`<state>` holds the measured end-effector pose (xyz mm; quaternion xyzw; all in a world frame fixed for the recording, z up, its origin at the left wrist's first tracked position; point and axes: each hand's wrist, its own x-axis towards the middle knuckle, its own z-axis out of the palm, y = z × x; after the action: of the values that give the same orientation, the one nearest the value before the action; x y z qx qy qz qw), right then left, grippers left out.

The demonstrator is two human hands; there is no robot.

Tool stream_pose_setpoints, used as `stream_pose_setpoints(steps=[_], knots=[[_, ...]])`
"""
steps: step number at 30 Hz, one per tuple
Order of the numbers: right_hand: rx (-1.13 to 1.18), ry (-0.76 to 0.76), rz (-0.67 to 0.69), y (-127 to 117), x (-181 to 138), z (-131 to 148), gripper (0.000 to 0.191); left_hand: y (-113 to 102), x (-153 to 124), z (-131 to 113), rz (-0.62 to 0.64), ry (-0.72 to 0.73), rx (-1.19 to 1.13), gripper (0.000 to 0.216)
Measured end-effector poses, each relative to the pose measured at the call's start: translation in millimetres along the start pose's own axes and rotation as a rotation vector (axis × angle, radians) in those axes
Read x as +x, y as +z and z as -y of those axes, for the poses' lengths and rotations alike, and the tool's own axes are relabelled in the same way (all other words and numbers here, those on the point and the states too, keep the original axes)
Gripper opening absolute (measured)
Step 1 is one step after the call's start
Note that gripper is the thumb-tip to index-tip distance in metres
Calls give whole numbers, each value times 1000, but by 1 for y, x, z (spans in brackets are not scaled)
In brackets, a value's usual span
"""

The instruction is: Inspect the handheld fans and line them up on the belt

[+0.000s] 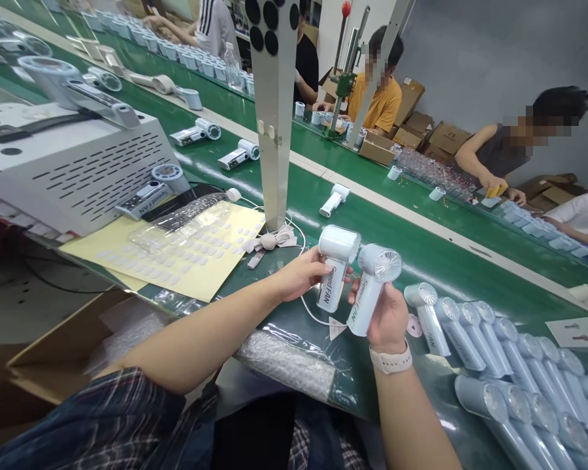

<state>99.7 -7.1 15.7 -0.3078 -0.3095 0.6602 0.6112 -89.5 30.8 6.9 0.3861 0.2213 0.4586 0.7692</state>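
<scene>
My left hand (308,274) is wrapped round the handle of a pale blue handheld fan (339,245) with "SpeedFAN" lettering. Close beside it, a second handheld fan (364,303) of the same kind sits in my right hand (389,318), its round grille facing up and to the right. Both fans are held above the near edge of the green bench, heads away from me. To the right of my right hand, rows of similar fans (428,320) lie side by side. A white cable (311,316) with a small triangular tag (336,328) runs below the held fans.
A metal post (274,130) rises ahead on the left. Yellow sticker sheets (215,274) lie by a white vented machine (112,170). Single fans (334,200) rest on the green belt (402,228). Several people work across the line, near a hand press (345,85). An open cardboard box (53,352) stands lower left.
</scene>
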Motion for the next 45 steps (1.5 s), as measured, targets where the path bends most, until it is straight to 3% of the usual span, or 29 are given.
stream_pose_setpoints(steps=[5,10,31,39,45], knots=[[-20,15,-78,-2,3,1,30,0,-1,-1,5,34,70,70],[-83,13,-133,5,4,4,25,0,-1,-1,35,22,114,80],[-43,184,-250,5,8,-7,20,1,3,4,-91,-80,180,78],[-75,-2,-141,5,2,-3,22,-1,1,-1,-18,-10,219,80],[-325,-158,-99,-10,1,-1,36,-1,1,-4,-74,149,387,60]])
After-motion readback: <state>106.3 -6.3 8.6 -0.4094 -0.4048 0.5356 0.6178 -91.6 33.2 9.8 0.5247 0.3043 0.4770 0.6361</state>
